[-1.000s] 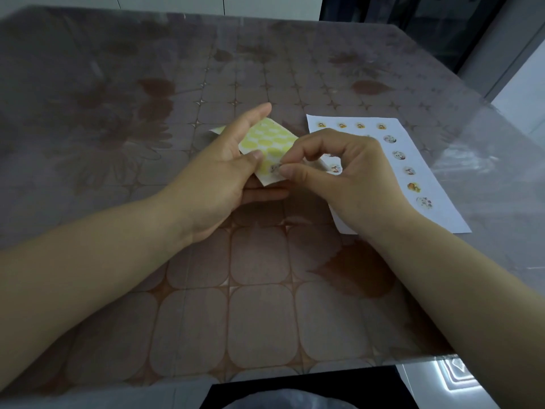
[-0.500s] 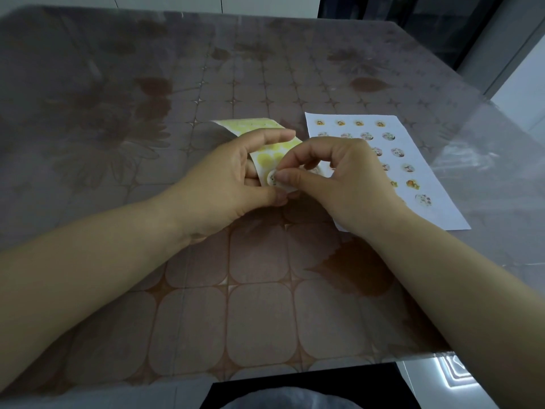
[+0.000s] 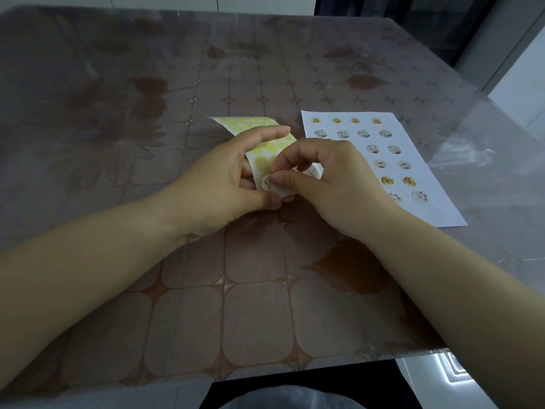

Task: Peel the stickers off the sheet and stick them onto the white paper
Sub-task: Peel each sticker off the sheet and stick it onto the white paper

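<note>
— Where do we have the sticker sheet [image 3: 265,149]?
— Just left of the white paper [image 3: 427,184]. Our left hand [image 3: 224,184] grips it, and our right hand [image 3: 333,184] pinches one round sticker [image 3: 267,182] at its near end.

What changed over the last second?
The left hand curled its fingers over the sticker sheet and bent it; its far end now arches toward the table. The right hand keeps pinching at the near edge, where a round sticker has come into view. The white paper and its stuck rows stayed put.
</note>
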